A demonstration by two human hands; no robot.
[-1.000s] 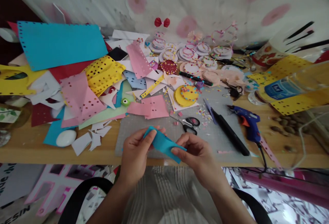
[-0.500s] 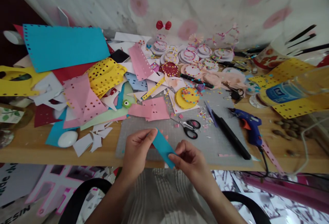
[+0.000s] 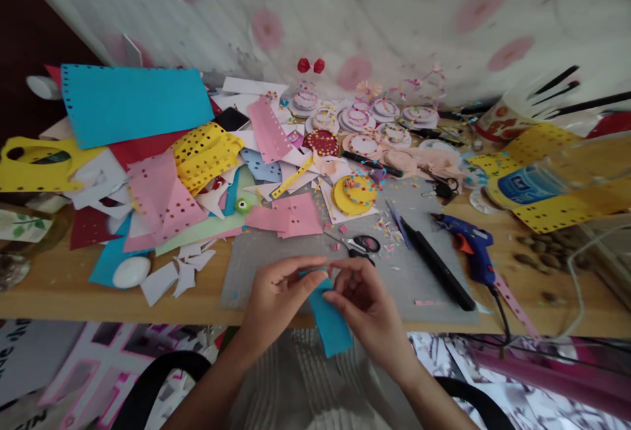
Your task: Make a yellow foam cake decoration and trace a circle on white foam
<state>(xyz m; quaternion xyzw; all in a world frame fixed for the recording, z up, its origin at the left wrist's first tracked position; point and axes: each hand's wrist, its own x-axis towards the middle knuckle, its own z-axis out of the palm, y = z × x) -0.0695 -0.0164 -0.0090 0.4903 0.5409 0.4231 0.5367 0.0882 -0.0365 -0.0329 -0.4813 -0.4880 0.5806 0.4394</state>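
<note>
A strip of blue paper is held between my two hands at the table's front edge, its lower end hanging toward my lap. My left hand pinches its upper end between thumb and fingers. Close beside it, my right hand grips the strip's right edge with the thumb in front. The fingers behind the paper are partly hidden. Just beyond my hands, black-handled scissors lie on the grey cutting mat, partly covered by my right hand. Pink punched paper rests behind them.
Coloured paper scraps, with a large blue sheet, crowd the left. Small decorated paper cakes stand at the back. A black pen-like tool, a blue glue gun and a plastic bottle lie on the right.
My right hand has moved up along the blue strip to meet my left hand near its top. The strip now hangs lower and more upright. The camera view has shifted slightly.
</note>
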